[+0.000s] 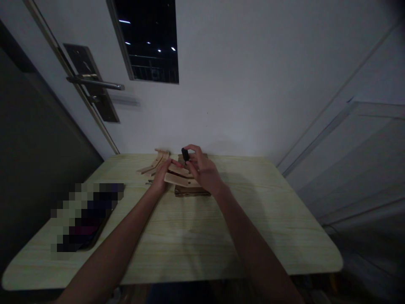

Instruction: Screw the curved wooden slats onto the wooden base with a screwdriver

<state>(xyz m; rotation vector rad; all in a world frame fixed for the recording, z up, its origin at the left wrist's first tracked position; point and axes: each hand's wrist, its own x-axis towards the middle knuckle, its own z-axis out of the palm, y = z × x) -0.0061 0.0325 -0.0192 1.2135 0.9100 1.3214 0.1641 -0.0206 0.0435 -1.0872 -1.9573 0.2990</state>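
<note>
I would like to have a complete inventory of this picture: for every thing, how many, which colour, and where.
Door: 1, white, behind the table
Window: 1, dark with bright lights, in the door
Door handle: 1, silver, upper left
Table: 1, pale wood-grain, centre to bottom
Flat object: 1, mostly dark, pixelated, table's left side
Curved wooden pieces: count unclear, light wood, beyond the left grip
Wooden strips: at least 2, light wood, between the grips
Brown layered thing: count unclear, brown, under the strips
Red thing: 1, red, at the left fingertips
Black piece: 1, black, in the right grip
Forearms: 2, bare, from the bottom edge
Left grip: 1, bare, at the strips' left end
Right grip: 1, bare, above the strips
</note>
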